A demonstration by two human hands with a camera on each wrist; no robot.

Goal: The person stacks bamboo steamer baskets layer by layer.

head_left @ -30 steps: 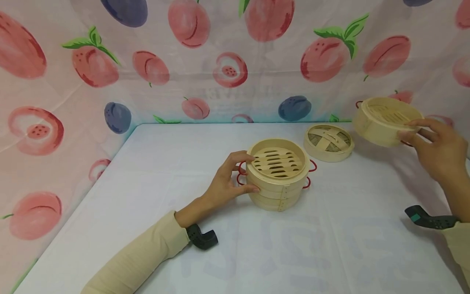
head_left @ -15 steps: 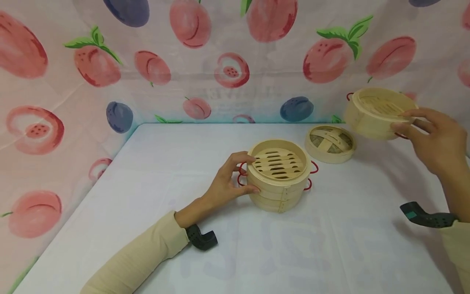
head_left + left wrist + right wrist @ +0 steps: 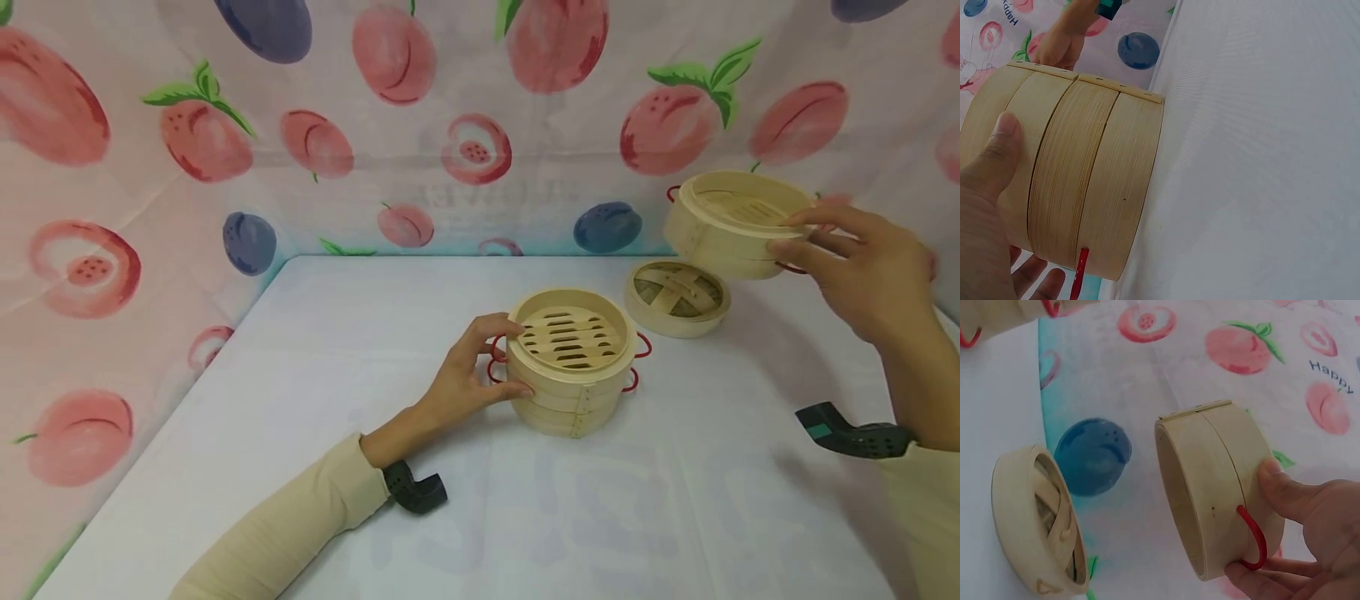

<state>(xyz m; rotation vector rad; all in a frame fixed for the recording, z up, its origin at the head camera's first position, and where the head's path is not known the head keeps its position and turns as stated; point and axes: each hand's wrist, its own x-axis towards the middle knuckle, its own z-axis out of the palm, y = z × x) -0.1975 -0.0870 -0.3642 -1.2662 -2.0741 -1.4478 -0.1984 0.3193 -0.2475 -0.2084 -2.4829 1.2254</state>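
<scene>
Two bamboo steamer baskets [image 3: 566, 400] with red side handles stand stacked on the table, the slatted floor of the upper one facing up. My left hand [image 3: 468, 367] grips the stack's left side, thumb in front and fingers at the rim; the left wrist view shows the thumb [image 3: 1000, 147] on the bamboo wall. Up at the right, my right hand [image 3: 862, 258] holds another bamboo steamer basket [image 3: 720, 242] by its right side, raised over the table. In the right wrist view that basket [image 3: 1210, 487] has a red handle between thumb and fingers.
A round bamboo steamer lid [image 3: 678, 296] with a woven top lies behind and right of the stack, just below the raised basket. The white table [image 3: 337, 333] ends at a fruit-print cloth [image 3: 450, 83] hanging behind. Each wrist wears a black camera mount [image 3: 851, 433].
My right hand has carried the raised basket leftward and slightly up, closer to the lid. The left hand stays on the stack, which has not moved.
</scene>
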